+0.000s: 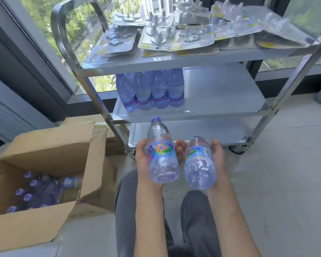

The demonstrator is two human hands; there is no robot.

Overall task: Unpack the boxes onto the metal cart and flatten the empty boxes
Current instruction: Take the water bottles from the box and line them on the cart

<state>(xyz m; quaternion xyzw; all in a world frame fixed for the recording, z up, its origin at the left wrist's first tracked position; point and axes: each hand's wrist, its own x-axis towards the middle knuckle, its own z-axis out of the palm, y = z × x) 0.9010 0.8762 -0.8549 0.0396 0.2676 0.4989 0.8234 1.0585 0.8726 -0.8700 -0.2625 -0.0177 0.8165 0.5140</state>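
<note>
Two bottles held before the cart

Left hand (144,160) grips one bottle (162,154), right hand (218,156) another (199,164); more stand on the cart (220,101) and in the box (44,156).

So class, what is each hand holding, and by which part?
Left hand grips one water bottle around its labelled middle; right hand grips another bottle likewise.

The cart (193,60) is bright metal, smooth and glossy on its tubes and shelves. The bottles (150,91) on its middle shelf, and the two held bottles (162,156), are clear, shiny plastic with glossy printed labels and matt purple caps. The packs (174,34) on the top shelf are transparent glossy plastic on card backing. The box (44,151) is matt brown cardboard. The trousers (126,210) are matt grey cloth. The floor (285,173) is pale, smooth and matt.
</note>
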